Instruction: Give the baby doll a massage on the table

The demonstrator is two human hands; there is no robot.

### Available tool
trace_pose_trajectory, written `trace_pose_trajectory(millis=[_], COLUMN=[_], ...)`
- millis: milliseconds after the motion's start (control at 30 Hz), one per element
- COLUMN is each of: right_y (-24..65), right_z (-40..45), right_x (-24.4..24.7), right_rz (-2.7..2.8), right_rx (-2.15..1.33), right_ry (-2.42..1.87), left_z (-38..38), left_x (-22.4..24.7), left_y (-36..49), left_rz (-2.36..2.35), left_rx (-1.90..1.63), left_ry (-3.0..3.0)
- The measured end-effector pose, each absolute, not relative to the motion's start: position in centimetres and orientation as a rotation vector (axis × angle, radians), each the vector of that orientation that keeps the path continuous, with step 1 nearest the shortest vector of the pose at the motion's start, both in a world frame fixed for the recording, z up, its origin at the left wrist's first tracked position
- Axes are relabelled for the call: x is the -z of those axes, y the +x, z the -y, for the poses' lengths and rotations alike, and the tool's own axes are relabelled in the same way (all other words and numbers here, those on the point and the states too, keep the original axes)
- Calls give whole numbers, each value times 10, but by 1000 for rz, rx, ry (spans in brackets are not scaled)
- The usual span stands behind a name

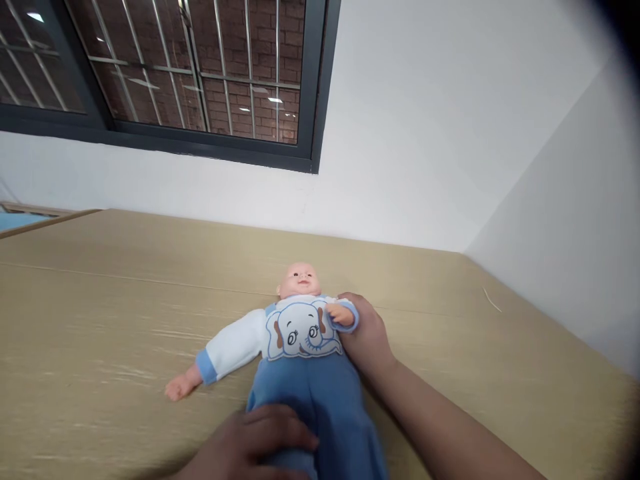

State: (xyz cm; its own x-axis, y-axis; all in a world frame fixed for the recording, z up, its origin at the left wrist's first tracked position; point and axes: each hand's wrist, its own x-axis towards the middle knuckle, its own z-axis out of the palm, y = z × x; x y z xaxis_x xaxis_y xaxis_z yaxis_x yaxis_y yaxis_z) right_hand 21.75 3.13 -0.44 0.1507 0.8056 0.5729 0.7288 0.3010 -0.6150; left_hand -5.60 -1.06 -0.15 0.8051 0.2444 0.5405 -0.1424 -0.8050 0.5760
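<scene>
A baby doll (310, 393) lies on its back on the wooden surface, its bald head (301, 280) towards the wall. It wears a white top with blue cuffs and an elephant face (303, 330) on the chest, plus blue trousers. One doll arm (225, 353) stretches out to the left; the other is bent over the chest. My right hand (367, 333) is closed around the doll's side and bent arm, most of its fingers hidden. Low in the view, my left hand (265, 440) curves over a trouser leg, cloth between thumb and fingers. The doll's feet are out of view.
The wide wooden surface (125, 320) has a seam across it and meets white walls (400, 133) at the back and right. A thin pale strand (492, 300) lies at right. Above is a dark-framed window (210, 143) with metal bars.
</scene>
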Motion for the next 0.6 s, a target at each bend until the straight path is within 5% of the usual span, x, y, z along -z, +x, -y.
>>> trace_pose_trajectory(millis=[300, 600], right_y=[208, 212], right_z=[-18, -18], right_x=[-14, -14], right_rz=[2076, 2165], right_rx=[387, 373], right_ry=[-1752, -1713], left_z=[18, 8], left_x=[-23, -17], left_y=[-64, -70], left_rz=[-328, -451], left_rx=[-925, -893], left_ry=[2157, 2032])
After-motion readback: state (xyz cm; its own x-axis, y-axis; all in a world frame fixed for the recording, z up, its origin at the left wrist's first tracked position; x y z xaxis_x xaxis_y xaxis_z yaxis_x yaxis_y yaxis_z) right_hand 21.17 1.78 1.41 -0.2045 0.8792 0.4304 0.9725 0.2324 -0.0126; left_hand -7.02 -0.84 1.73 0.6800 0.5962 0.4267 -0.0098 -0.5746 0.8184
